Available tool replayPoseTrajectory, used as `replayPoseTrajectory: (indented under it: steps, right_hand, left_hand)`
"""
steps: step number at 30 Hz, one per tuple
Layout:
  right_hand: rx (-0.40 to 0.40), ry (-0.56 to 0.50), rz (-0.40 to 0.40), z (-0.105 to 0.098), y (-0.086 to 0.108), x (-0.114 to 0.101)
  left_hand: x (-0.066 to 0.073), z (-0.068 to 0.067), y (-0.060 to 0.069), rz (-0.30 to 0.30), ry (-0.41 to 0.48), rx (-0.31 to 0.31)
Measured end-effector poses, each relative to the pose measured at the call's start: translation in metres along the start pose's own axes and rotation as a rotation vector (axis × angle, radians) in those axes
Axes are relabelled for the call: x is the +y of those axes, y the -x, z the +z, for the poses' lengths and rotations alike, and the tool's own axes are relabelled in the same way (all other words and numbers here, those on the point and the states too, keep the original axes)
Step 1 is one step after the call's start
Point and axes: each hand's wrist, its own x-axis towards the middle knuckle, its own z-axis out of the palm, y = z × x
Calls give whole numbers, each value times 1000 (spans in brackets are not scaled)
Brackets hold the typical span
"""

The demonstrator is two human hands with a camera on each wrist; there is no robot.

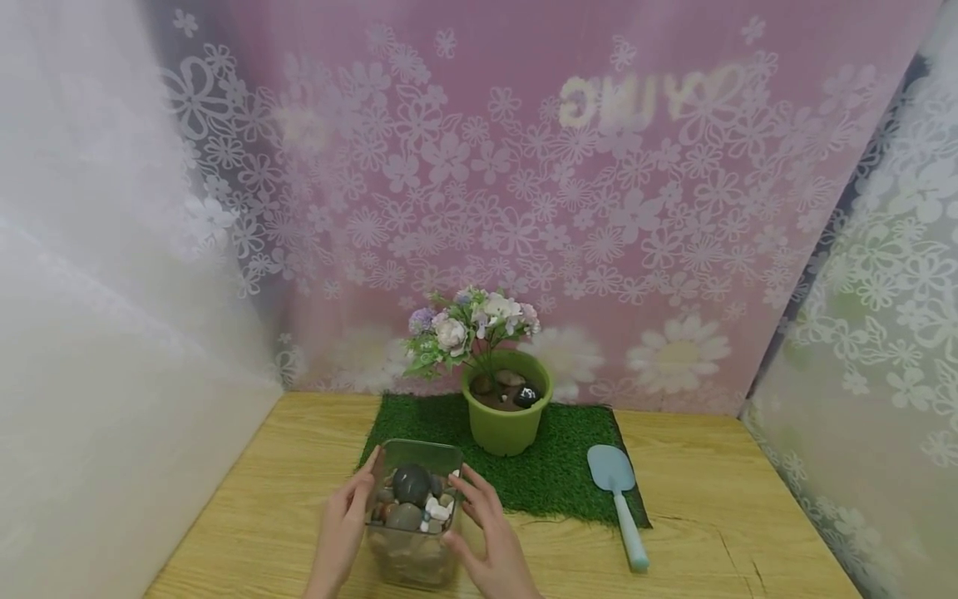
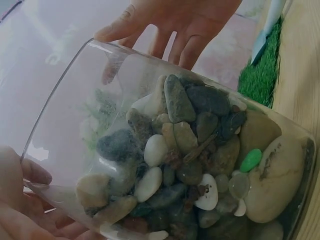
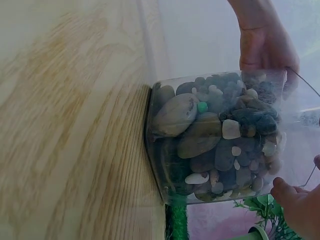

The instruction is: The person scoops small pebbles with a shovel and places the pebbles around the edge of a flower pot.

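Note:
A clear square glass container (image 1: pixel 415 443) stands on the table near its front edge, filled with stones; a large dark stone (image 1: pixel 412 482) and several small white stones lie on top. My left hand (image 1: pixel 343 514) grips its left side near the rim, and my right hand (image 1: pixel 488 537) holds the right side, thumb at the front corner. Through the glass wall, the left wrist view shows grey and tan pebbles and one green stone (image 2: pixel 251 160). From the right wrist view, the container's base (image 3: pixel 156 145) appears to rest on the wood.
Behind the container, a green pot (image 1: pixel 505 428) with artificial flowers (image 1: pixel 471 324) and stones stands on a grass mat (image 1: pixel 569 491). A light blue trowel (image 1: pixel 619 503) lies across the mat's right edge. Floral curtains (image 1: pixel 479 166) surround the wooden table (image 1: pixel 703 516).

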Motion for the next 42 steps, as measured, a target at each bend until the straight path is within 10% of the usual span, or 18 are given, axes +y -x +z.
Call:
replayPoseTrajectory:
  steps: [17,27,42]
  right_hand:
    - [89,-25,-38,-32,12,13]
    - [154,34,-85,-50,20,26]
    - [141,39,-159,-84,26,37]
  left_hand:
    - [9,32,4,73,-134,-37]
    - [11,51,6,169,-102,-70]
    - [17,75,3,160,-34,-183]
